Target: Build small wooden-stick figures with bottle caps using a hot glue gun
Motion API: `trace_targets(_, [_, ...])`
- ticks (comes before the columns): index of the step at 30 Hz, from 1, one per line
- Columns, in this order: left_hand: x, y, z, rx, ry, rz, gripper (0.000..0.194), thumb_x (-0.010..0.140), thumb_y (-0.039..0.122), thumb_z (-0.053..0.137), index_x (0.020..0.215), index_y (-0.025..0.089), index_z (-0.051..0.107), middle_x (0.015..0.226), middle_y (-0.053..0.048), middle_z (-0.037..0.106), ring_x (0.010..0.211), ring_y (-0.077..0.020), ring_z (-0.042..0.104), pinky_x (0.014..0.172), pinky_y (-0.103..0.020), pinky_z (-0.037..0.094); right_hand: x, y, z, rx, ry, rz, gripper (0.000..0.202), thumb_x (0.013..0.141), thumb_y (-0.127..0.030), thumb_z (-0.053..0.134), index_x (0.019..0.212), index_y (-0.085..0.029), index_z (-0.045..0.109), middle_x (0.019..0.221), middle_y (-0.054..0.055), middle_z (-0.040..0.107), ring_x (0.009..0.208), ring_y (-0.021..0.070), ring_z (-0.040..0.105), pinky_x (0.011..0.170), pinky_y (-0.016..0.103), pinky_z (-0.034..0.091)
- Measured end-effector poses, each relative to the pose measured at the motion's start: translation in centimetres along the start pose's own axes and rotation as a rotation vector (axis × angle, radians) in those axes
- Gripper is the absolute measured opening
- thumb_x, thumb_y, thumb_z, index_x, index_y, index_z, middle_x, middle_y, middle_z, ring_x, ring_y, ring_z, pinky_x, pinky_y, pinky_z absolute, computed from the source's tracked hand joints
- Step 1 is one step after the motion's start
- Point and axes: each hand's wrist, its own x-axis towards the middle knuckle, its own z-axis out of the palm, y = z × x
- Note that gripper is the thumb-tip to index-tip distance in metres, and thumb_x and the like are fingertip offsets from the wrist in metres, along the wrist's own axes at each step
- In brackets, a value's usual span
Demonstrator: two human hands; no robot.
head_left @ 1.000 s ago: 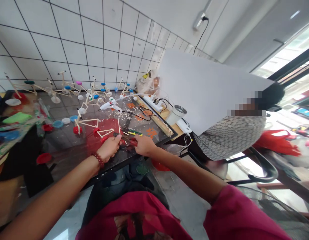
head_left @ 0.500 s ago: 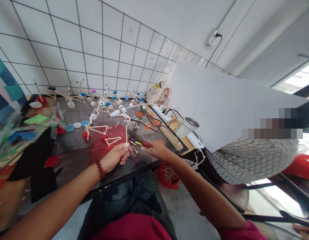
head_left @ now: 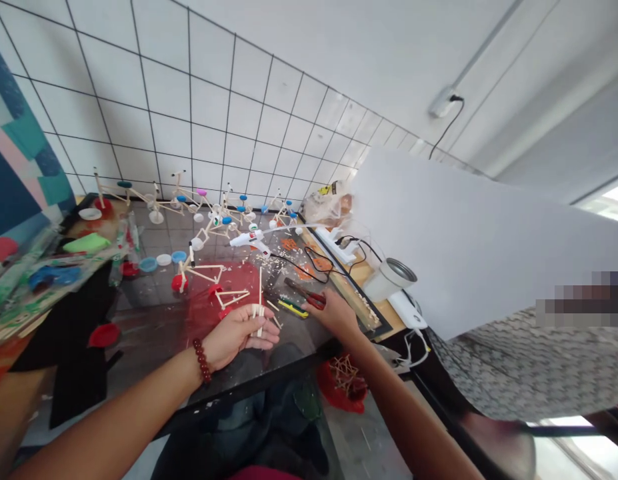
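Observation:
My left hand, with a dark red bead bracelet at the wrist, holds several pale wooden sticks between thumb and fingers; one long stick points up. My right hand is closed around the red handles of a pair of pliers, whose dark jaws point left, low over the table. A yellow utility knife lies between my hands. Loose sticks lie just beyond my left fingers. Stick frames with red caps stand on the table behind my left hand.
A white glue gun with a black cord lies mid-table among scraps. Several stick models with coloured caps line the back. A white can and a power strip are at right. Below, a red container holds sticks.
My left fingers have opened out somewhat, showing the sticks more. The pliers have moved right, away from my left hand, and the knife now shows clearly. The whole view has shifted slightly.

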Motion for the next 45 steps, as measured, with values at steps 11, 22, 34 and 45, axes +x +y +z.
trace_targets(11, [0.7, -0.2, 0.0, -0.061, 0.073, 0.011, 0.034, 0.067, 0.036, 0.088, 0.084, 0.010, 0.074, 0.088, -0.012, 0.077, 0.072, -0.0158, 0.071, 0.070, -0.026, 0.059, -2.3, -4.9, -0.5, 0.608, 0.281, -0.490, 0.022, 0.093, -0.029, 0.055, 0.091, -0.022, 0.075, 0.092, 0.008, 0.074, 0.090, 0.0209, 0.067, 0.086, 0.034, 0.050])
trace_targets(22, [0.5, -1.2, 0.3, 0.090, 0.036, 0.059, 0.048, 0.056, 0.050, 0.090, 0.078, 0.010, 0.075, 0.075, -0.009, 0.076, 0.067, -0.0153, 0.070, 0.068, -0.028, 0.057, -2.8, -11.3, -0.8, 1.272, -0.486, -0.142, 0.026, 0.071, -0.041, 0.068, 0.063, -0.019, 0.057, 0.048, -0.005, 0.051, 0.044, 0.0096, 0.043, 0.044, 0.022, 0.033])
trace_targets(34, [0.6, -0.8, 0.4, 0.028, 0.088, 0.092, 0.049, 0.056, 0.050, 0.090, 0.080, 0.010, 0.073, 0.078, -0.010, 0.077, 0.071, -0.0176, 0.071, 0.072, -0.031, 0.058, -2.9, -10.2, -2.5, 0.989, -0.185, -0.310, 0.020, 0.076, -0.038, 0.064, 0.070, -0.019, 0.066, 0.062, -0.002, 0.060, 0.060, 0.0125, 0.052, 0.059, 0.024, 0.040])
trace_targets(45, [0.3, -1.3, 0.8, 0.294, 0.174, 0.309, 0.024, 0.071, 0.037, 0.082, 0.069, 0.015, 0.075, 0.069, -0.005, 0.074, 0.067, -0.0170, 0.068, 0.069, -0.028, 0.055, -3.3, -11.4, -2.4, 1.452, -0.602, -0.012, 0.024, 0.057, -0.034, 0.075, 0.057, -0.018, 0.057, 0.047, -0.003, 0.056, 0.045, 0.0109, 0.049, 0.049, 0.023, 0.038])
